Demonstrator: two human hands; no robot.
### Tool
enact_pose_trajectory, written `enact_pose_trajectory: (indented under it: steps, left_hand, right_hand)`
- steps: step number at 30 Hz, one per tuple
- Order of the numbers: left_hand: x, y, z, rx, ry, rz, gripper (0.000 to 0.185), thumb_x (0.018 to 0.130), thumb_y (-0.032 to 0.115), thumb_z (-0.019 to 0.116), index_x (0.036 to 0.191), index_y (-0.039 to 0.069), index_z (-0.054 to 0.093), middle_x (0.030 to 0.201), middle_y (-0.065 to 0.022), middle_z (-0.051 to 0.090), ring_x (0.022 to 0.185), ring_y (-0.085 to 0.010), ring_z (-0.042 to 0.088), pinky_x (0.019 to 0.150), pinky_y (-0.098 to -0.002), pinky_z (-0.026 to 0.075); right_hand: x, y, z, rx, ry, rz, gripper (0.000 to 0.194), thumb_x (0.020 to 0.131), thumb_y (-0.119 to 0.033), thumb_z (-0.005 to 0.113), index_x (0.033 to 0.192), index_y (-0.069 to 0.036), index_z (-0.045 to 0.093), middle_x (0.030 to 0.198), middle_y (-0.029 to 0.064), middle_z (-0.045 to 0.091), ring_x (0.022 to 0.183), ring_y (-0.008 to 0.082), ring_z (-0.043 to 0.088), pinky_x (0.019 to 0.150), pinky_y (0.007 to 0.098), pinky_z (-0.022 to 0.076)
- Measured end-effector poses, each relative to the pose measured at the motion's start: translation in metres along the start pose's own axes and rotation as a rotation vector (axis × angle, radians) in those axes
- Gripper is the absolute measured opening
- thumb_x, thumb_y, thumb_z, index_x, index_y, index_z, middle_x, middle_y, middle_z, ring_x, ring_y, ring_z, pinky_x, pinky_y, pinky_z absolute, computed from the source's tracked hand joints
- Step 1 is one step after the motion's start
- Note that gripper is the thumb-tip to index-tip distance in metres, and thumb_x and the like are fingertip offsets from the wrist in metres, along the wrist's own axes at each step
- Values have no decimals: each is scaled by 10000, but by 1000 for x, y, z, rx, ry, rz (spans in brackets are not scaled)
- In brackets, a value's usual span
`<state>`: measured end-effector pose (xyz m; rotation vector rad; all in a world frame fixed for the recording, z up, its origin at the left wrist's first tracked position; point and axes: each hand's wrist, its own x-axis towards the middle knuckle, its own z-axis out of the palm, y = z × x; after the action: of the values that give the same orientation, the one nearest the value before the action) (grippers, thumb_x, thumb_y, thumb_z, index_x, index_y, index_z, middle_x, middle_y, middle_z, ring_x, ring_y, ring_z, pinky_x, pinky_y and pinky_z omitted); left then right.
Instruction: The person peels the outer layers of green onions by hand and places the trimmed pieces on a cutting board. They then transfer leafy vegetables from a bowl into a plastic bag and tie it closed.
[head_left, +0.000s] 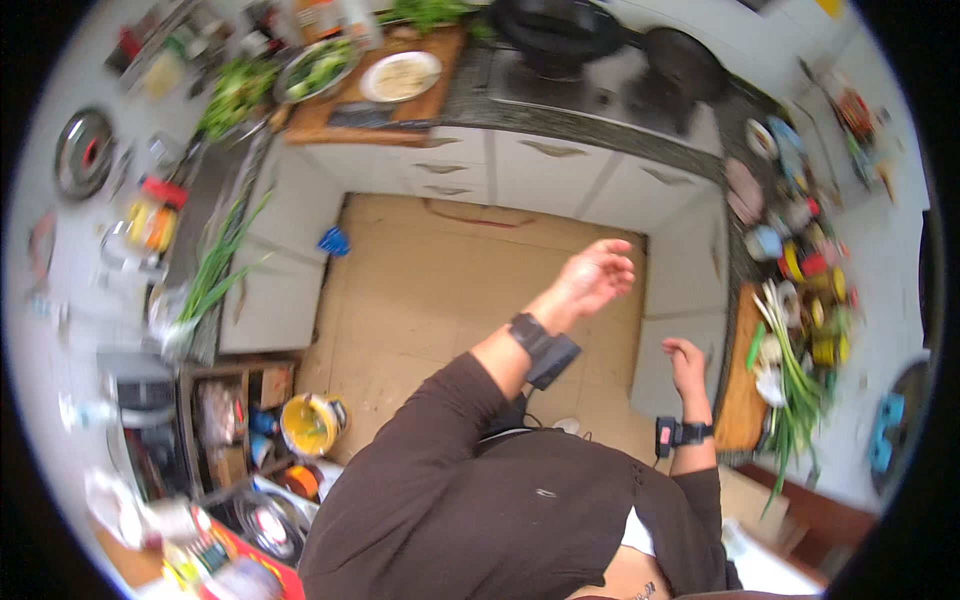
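My left hand (596, 277) is held out over the tiled floor, its fingers loosely curled and a little apart, with nothing in it. My right hand (686, 366) hangs beside the right-hand cabinets, partly turned away, and no object shows in it. Each wrist wears a strapped black device. Nearest my right hand is a wooden board (736, 382) on the right counter. Across it lie long spring onions (796, 367), beside a green-handled tool (755, 345) and small white dishes.
Ahead, a cutting board (315, 131) bears a cleaver (361, 115) and a white plate (405, 58). A wok (555, 34) sits on the stove (600, 94). Spring onions (217, 262) overhang the left counter. A yellow bucket (289, 442) stands on the floor (420, 300).
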<state>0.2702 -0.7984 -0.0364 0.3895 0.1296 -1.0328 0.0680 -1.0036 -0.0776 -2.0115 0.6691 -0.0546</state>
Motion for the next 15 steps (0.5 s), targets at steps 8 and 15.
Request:
enact_pose_trajectory:
  steps: [8,15]
  left_hand:
    - [6,-67,35,23,-115,-280,526,891,489,355,1204,85,479,1001,-124,599,884,-289,574,801,-433,458]
    - [2,-204,71,156,-134,-464,590,904,527,250,1181,71,502,992,-106,622,889,-268,591,795,-399,465]
  right_hand:
    - [-82,41,-49,73,104,122,474,891,-425,419,1039,-15,607,940,114,643,867,194,602,811,300,457]
    - [-190,123,-127,101,181,257,402,900,-349,441,1051,2,565,935,113,632,754,197,619,709,302,483]
